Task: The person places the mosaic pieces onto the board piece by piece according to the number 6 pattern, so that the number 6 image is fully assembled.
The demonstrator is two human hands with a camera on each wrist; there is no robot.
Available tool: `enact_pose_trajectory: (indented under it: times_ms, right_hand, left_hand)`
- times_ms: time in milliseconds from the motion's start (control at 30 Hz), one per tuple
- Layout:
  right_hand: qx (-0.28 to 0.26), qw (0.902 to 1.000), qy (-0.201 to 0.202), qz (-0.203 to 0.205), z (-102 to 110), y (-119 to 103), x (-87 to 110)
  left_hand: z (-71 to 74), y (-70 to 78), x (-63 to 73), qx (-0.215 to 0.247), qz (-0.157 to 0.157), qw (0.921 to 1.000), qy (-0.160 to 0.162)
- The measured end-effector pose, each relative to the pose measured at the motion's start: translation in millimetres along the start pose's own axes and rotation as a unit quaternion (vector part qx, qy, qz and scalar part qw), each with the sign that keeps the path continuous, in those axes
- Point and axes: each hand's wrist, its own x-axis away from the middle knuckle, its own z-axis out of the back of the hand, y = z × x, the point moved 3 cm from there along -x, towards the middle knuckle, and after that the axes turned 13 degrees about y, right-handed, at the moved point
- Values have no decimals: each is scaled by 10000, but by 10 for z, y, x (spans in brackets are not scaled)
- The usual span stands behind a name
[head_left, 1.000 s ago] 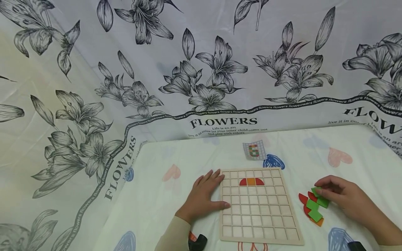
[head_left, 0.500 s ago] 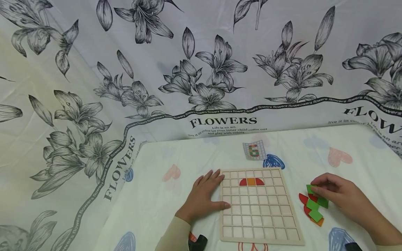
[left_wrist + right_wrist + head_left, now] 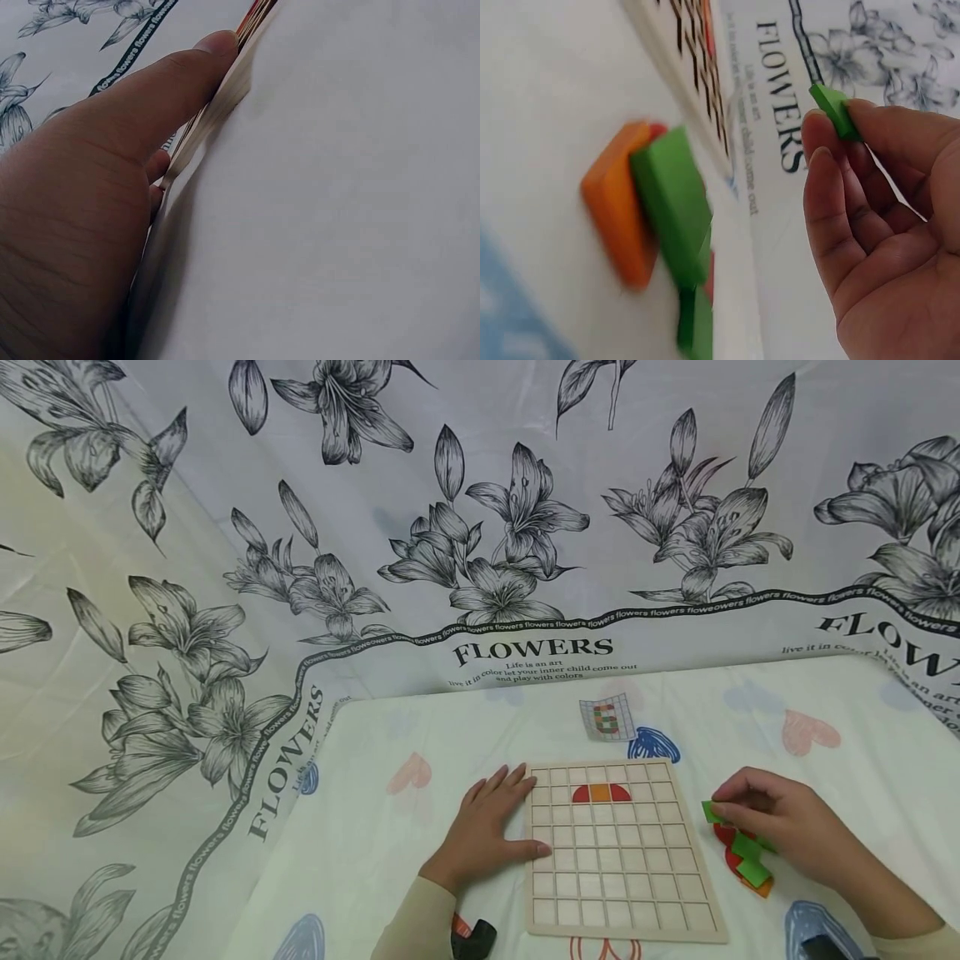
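Note:
My left hand [image 3: 487, 831] rests along the left edge of a wooden grid board [image 3: 626, 862], fingers spread and thumb over the rim. In the left wrist view the thumb [image 3: 176, 86] lies against the board's edge. Between thumb and fingertips my right hand [image 3: 787, 827] pinches a small green tile [image 3: 835, 111], held right of the board. Below that hand lies a loose pile with green tiles [image 3: 752, 871], red rounded pieces [image 3: 723, 834] and an orange tile [image 3: 765, 888], partly hidden by the fingers. An orange square [image 3: 600, 792] sits in the board's upper rows between two red quarter-rounds [image 3: 581, 794].
Behind the board lies a small pattern card [image 3: 606, 720] printed with a coloured grid figure. A white cloth with hearts [image 3: 810, 732] covers the table. Flower-printed fabric [image 3: 517, 543] rises at the back and left. A black object [image 3: 474, 939] shows beside the left sleeve.
My right hand has lifted the green tile from the pile's top and carried it left toward the board. My left hand has stayed in place on the edge.

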Motion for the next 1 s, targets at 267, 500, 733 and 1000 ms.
enact_pose_trajectory:
  times_ms: [267, 500, 733, 1000]
  right_hand:
    - [-200, 9995, -256, -5, -287, -252, -148]
    - [-434, 9981, -356, 243, -524, -454, -228]
    - [-382, 9975, -494, 330, -743, -550, -311]
    - [-648, 9946, -697, 410, -959, -569, -380]
  left_hand:
    - [5, 1, -8, 32, 85, 9999, -53]
    - [12, 3, -17, -1, 10, 10000, -33]
    - [13, 7, -19, 36, 3, 10000, 1]
    - [30, 19, -22, 77, -39, 10000, 5]
